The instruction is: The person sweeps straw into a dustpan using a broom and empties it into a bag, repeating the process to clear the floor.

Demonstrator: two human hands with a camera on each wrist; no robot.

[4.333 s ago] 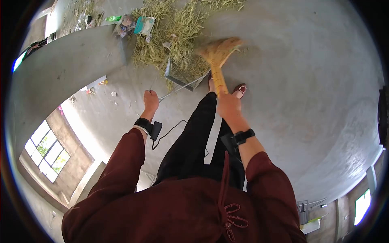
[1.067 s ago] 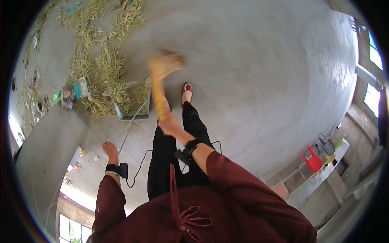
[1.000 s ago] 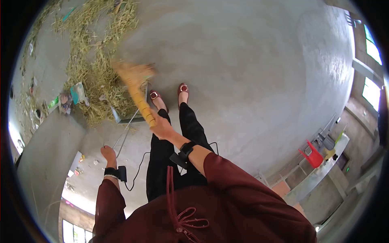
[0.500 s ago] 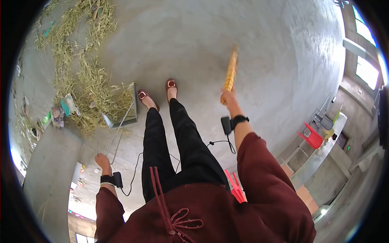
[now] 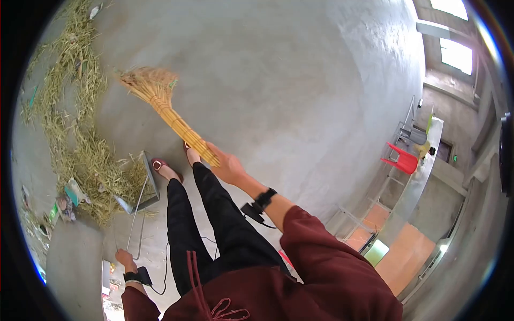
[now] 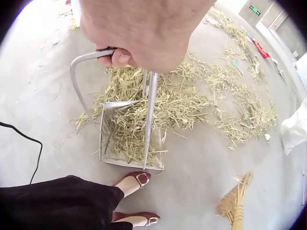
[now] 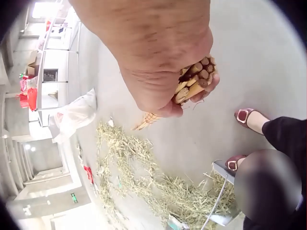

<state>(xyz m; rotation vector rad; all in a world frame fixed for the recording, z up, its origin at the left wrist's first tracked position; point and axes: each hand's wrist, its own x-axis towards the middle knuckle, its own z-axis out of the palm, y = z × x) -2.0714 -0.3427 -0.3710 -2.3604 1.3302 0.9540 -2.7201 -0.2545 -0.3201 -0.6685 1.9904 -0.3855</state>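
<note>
My right hand (image 5: 229,167) grips the bound handle of a straw broom (image 5: 179,125), its fanned bristles out over the floor ahead of my feet. In the right wrist view the cut stalk ends of the handle stick out of the fist. My left hand (image 5: 126,259) holds the bent metal handle (image 6: 151,105) of a dustpan (image 6: 101,136), fingers curled round the bar. The pan stands on the floor beside my shoes, with dry straw (image 6: 132,134) lying in it. More straw (image 5: 80,134) trails away from its mouth in a long heap.
A teal and white packet (image 5: 75,191) and other litter lie at the heap's edge. A low grey partition (image 5: 72,262) stands at left. A red chair (image 5: 401,159) is by a long counter (image 5: 428,155) at right. A white sack (image 7: 79,112) shows in the right wrist view.
The broom has swung out to the right and back left across the floor, held in my right hand throughout. Straw heap and dustpan have shifted left in the head view as it turned right.
</note>
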